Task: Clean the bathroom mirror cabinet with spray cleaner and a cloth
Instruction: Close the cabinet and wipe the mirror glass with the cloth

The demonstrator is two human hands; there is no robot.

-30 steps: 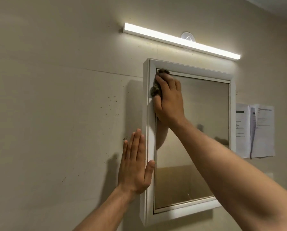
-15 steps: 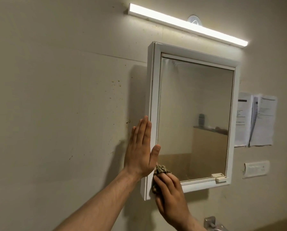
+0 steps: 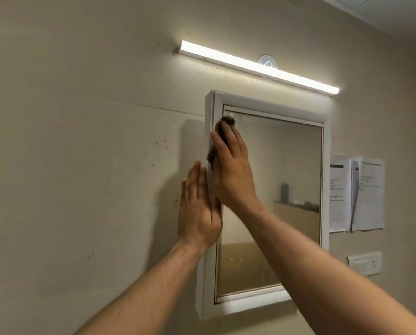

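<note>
R hand [image 3: 234,175]: fingers [image 3: 228,141] straight, close together, laid flat over the cloth [image 3: 222,124] and pressing it on the upper-left corner of the mirror glass [image 3: 286,160], right at the inner frame edge. The dark cloth bunches out past the fingertips and by the thumb. Hand is motion-blurred.

L hand [image 3: 198,211], just left and lower: fingers [image 3: 195,180] straight, together, pointing up. Palm is flat on the left side edge of the mirror cabinet [image 3: 265,105], holding nothing.

Count: 2 hands, 1 cloth, 1 cabinet w/ white frame, 1 lit light bar [image 3: 257,68] above it, 2 paper sheets [image 3: 367,194] at centre right, 1 white switch plate [image 3: 364,263] below them.

Writing: both sheets carry printed lines, too small and blurred to read. No brand is legible anywhere.

Edges/room: cabinet stands proud of the wall [image 3: 81,153], which is bare and speckled across the left half of the frame. Light bar is near the top edge, sheets just beside the right edge. Glass centre and right is uncovered. R forearm crosses the lower-right corner.
</note>
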